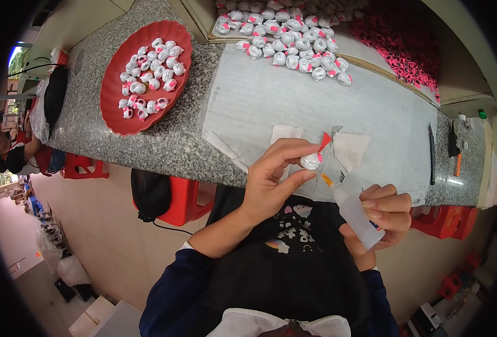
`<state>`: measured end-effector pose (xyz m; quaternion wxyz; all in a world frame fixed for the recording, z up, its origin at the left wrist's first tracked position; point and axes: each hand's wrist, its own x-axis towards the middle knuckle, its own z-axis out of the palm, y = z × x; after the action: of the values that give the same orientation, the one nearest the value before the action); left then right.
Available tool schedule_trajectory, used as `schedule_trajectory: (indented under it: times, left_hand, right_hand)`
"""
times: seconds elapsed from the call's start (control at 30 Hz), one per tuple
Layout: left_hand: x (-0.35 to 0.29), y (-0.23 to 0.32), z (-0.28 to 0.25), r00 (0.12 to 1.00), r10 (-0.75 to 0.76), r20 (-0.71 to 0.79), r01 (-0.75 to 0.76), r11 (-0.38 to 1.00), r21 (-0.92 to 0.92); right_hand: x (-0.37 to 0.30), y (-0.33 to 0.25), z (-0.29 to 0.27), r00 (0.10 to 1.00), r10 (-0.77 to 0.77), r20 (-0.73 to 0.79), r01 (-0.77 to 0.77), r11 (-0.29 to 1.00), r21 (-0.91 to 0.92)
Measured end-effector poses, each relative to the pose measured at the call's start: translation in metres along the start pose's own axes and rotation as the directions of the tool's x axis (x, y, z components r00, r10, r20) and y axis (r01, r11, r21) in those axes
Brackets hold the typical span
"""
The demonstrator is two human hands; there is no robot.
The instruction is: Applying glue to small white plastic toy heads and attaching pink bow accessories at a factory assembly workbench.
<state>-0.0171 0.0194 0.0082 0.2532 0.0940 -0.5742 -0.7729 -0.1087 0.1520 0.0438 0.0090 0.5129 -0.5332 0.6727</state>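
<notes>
My left hand (pixel 276 182) pinches a small white figurine head (pixel 311 161) with a pink bow between thumb and fingertips. In my right hand (pixel 386 210) is a translucent white squeeze bottle (pixel 356 218) with an orange nozzle, tilted so that its fine tip points up at the head. The tip is close to the head's underside; whether they touch I cannot tell. Just beyond the head lies a small red piece (pixel 325 141) on the white work sheet (pixel 248 106), near two pale paper scraps, one of them a pinkish square (pixel 351 149).
A red scalloped tray (pixel 113 90) with several similar heads stands at the left. Many more white heads (pixel 293 42) and a heap of pink pieces (pixel 400 50) fill a shelf at the back. A black pen-like tool (pixel 432 154) lies right. Red stools (pixel 189 202) stand below the counter.
</notes>
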Motion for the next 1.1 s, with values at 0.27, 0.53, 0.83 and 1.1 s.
schedule_trajectory:
  times: [0.27,0.53,0.83,1.1]
  left_hand:
    - [0.007,0.005,-0.018,0.984,-0.011,-0.179,-0.020,0.985,-0.171]
    - [0.009,0.011,-0.029,0.968,-0.005,-0.250,-0.034,0.988,-0.153]
    - [0.007,0.010,-0.026,0.970,-0.046,-0.238,0.004,0.985,-0.172]
    - [0.011,0.003,-0.014,0.991,-0.038,-0.131,0.011,0.980,-0.200]
  right_hand:
    - [0.014,0.015,-0.014,0.925,0.325,-0.198,-0.329,0.944,0.011]
    - [0.091,0.133,-0.069,0.791,0.573,-0.215,-0.612,0.724,-0.320]
    - [0.116,0.185,-0.066,0.968,0.247,-0.045,-0.127,0.329,-0.936]
    - [0.045,0.042,-0.014,0.712,0.701,0.038,-0.691,0.690,0.214]
